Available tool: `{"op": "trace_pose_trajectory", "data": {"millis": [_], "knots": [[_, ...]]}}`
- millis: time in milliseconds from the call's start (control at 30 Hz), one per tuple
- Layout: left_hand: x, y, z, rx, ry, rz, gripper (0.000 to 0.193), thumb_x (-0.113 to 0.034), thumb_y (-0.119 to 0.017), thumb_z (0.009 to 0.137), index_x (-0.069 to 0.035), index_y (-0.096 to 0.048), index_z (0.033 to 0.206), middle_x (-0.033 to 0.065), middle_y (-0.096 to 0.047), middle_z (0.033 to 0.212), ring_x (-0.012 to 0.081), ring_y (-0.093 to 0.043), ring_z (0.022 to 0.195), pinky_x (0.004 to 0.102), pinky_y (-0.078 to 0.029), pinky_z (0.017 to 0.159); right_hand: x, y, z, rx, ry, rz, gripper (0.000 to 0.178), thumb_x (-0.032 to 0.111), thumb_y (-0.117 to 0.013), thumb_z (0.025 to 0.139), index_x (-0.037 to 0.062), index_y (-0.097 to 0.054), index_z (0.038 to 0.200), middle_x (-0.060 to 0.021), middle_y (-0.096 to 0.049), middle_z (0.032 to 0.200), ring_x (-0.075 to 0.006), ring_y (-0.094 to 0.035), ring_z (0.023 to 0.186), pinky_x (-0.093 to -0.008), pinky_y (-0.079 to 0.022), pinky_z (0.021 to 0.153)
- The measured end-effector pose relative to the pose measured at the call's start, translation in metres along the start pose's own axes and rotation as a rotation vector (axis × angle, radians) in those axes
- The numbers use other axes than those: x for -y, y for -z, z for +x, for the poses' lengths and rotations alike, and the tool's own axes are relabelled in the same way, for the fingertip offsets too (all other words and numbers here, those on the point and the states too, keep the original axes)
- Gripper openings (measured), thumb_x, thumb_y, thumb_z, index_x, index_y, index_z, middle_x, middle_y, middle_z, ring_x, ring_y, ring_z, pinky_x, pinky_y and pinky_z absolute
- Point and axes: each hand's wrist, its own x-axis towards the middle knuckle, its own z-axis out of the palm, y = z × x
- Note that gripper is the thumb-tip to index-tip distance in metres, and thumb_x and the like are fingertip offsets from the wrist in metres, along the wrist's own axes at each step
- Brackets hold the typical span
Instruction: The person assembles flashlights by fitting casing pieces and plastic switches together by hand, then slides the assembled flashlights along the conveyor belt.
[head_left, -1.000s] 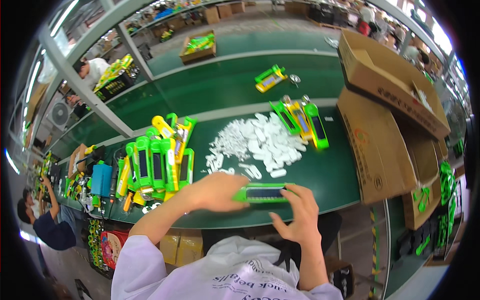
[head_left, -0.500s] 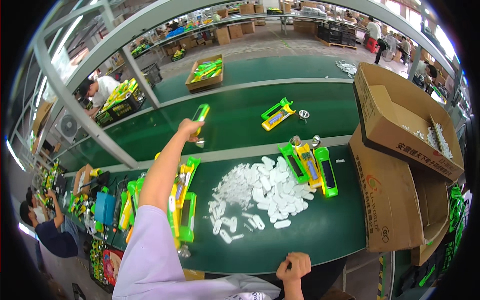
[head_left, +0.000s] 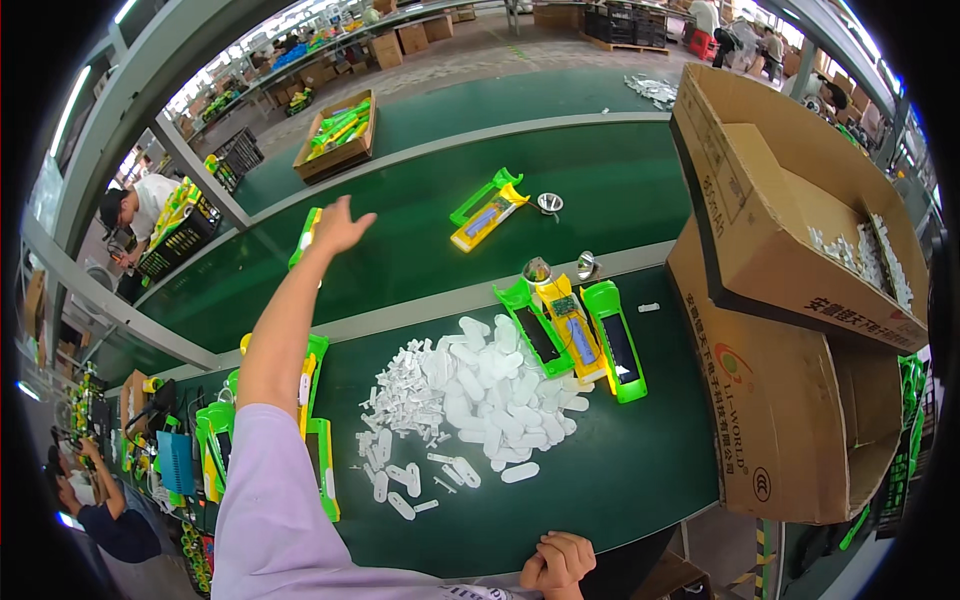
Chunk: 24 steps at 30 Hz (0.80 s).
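Observation:
My left hand (head_left: 340,228) reaches out over the green belt, fingers spread and holding nothing. Just beside it, a green-and-white lamp housing (head_left: 304,238) lies on the belt, partly behind the hand. Farther right on the belt are a green-and-yellow opened lamp housing (head_left: 485,212) and a loose silver reflector cup (head_left: 549,204). At the bench's front edge my right hand (head_left: 560,562) rests with its fingers curled into a loose fist; nothing shows in it. In front of me lies a pile of white oval plates (head_left: 500,400), with small clear-white pieces (head_left: 405,390) to its left.
Green and yellow lamp halves (head_left: 575,335) with a circuit board and reflectors sit right of the pile. More housings (head_left: 318,450) lie under my left forearm. Stacked cardboard boxes (head_left: 780,400) border the right side. A metal frame post (head_left: 200,170) stands at left; a co-worker (head_left: 150,205) bends beyond it.
My left hand has let go of the lamp housing, which now lies on the belt, and its fingers have spread. My view has shifted; the right hand stays curled at the bench edge.

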Motion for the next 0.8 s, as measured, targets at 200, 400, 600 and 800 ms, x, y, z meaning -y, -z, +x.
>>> {"op": "trace_pose_trajectory", "data": {"millis": [200,400,600,800], "knots": [[-0.141,-0.030,-0.006,0.141,-0.278,-0.233,0.117,-0.074,-0.068,0.069,-0.006,-0.022,0.152,0.0265,-0.041,0.144,0.0394,-0.043,0.133,0.0509,-0.037,0.108,0.001,0.000,0.004,-0.036,0.011,-0.021,0.011,0.010,-0.053,0.054,0.0084,-0.057,0.065,-0.0033,-0.062,0.069,-0.0208,-0.063,0.062,-0.0286,-0.047,0.058],[-0.203,-0.038,-0.011,0.296,-0.233,-0.098,0.134,-0.075,-0.075,0.058,-0.010,-0.009,0.155,0.0246,-0.040,0.145,0.0392,-0.042,0.132,0.0523,-0.039,0.106,0.011,0.014,0.011,-0.006,-0.019,0.031,0.010,0.003,-0.056,0.063,0.0018,-0.061,0.072,-0.0122,-0.064,0.076,-0.0289,-0.066,0.071,-0.0369,-0.052,0.062],[-0.206,-0.051,-0.011,0.297,-0.174,-0.106,0.114,-0.056,-0.078,0.058,0.003,-0.032,0.144,0.0259,-0.050,0.134,0.0393,-0.050,0.125,0.0414,-0.044,0.103,0.009,0.015,0.011,-0.010,-0.023,0.053,0.012,0.003,-0.058,0.064,0.0022,-0.062,0.076,-0.0128,-0.063,0.075,-0.0300,-0.065,0.071,-0.0376,-0.051,0.061],[-0.187,-0.032,-0.030,0.389,-0.133,-0.271,0.099,-0.053,-0.078,0.056,0.012,-0.050,0.125,0.0273,-0.056,0.126,0.0335,-0.061,0.112,0.0381,-0.051,0.092,-0.006,-0.002,-0.003,-0.092,0.051,-0.005,0.011,0.011,-0.053,0.053,0.0082,-0.057,0.063,-0.0034,-0.062,0.068,-0.0205,-0.063,0.062,-0.0284,-0.046,0.057]]}}
